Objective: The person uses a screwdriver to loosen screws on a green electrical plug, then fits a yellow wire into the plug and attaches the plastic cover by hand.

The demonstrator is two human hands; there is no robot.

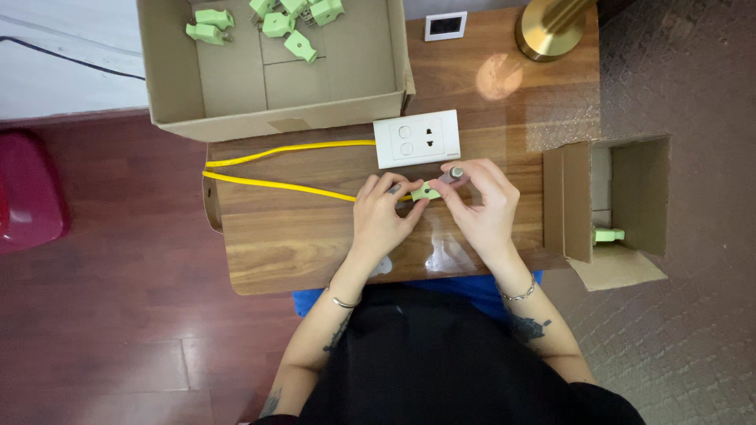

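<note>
My left hand pinches a small light green plug at the end of a yellow cable over the wooden table. My right hand holds a thin tool with a grey metal tip, its point set against the green plug. The yellow cable loops away to the left across the table. A white wall socket plate lies just beyond both hands.
A large open cardboard box at the back holds several green plugs. A smaller open box at the right holds one green plug. A brass lamp base and a small white square device stand at the far edge.
</note>
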